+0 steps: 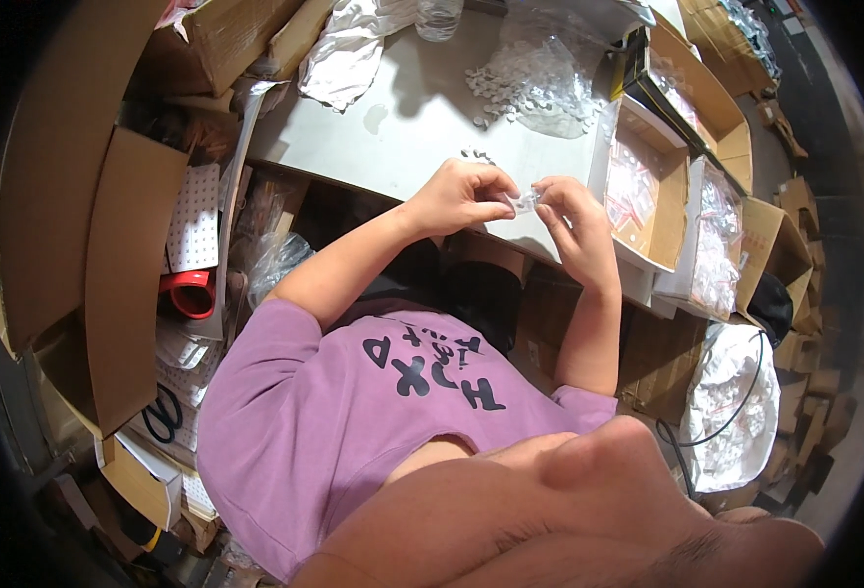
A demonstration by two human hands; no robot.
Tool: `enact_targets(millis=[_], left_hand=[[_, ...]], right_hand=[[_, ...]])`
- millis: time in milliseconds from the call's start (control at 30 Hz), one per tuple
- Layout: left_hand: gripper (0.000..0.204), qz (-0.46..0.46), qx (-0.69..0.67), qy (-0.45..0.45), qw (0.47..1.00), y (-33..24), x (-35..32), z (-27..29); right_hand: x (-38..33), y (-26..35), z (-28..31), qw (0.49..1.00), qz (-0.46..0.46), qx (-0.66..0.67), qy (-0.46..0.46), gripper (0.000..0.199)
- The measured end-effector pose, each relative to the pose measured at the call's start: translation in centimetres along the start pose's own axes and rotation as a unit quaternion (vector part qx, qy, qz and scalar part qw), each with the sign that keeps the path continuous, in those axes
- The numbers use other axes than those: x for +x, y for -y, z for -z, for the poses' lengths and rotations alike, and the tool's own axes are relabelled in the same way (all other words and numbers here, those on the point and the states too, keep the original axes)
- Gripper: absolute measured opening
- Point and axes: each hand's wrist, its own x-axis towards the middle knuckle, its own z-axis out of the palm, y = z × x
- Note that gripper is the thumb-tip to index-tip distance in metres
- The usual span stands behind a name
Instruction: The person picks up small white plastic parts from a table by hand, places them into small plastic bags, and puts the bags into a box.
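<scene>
Over the near edge of the white table [403,157], my two hands work close together. A small clear plastic bag [527,202] spans the gap between their fingertips. My left hand [463,196] pinches one side of it between thumb and fingers. On the other side, my right hand [581,223] grips it with thumb and forefinger. What lies inside the bag is too small to make out. Just beyond my left hand are a few small dark and white pieces [476,156]. Farther back, a heap of small white pieces [496,90] spills beside a large clear plastic bag [554,83].
At the right, an open cardboard box [672,220] holds small clear bags, with another box of filled bags [714,245] beside it. White cloth [344,59] lies at the back left. Tall cardboard [138,274] and a red ring-shaped object [189,294] stand left. A white sack [736,412] sits lower right.
</scene>
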Motion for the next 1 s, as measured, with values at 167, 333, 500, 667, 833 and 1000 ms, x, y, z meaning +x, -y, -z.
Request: enact_targets(millis=[167,333,500,667,833,1000], left_hand=[[0.02,-0.087,0.079,-0.061,0.991,-0.7,0.6,-0.6],[0.013,-0.126,0.119,-0.05,0.984,-1.3,1.1,-0.9],[0.01,-0.143,0.115,-0.032,0.982,-1.0,1.3,-1.2],[0.01,-0.14,0.133,-0.012,0.981,-1.0,1.4,-1.6],[0.009,-0.147,0.098,-0.009,0.984,-1.1,1.3,-2.2],[0.007,-0.154,0.091,-0.045,0.983,-1.0,1.0,-2.6]], right_hand=[[-0.3,-0.4,-0.2,0.998,0.002,-0.061,-0.025,0.01],[-0.6,0.6,-0.6,0.999,-0.016,-0.035,-0.02,0.018],[-0.9,0.5,-0.3,0.998,-0.016,-0.055,-0.01,0.021],[-1.1,0.8,0.1,0.998,-0.045,-0.043,0.013,0.013],[-1.6,0.3,-0.2,0.995,-0.007,-0.097,0.009,0.008],[-2.6,-0.1,1.2,0.995,0.018,-0.092,-0.036,0.008]])
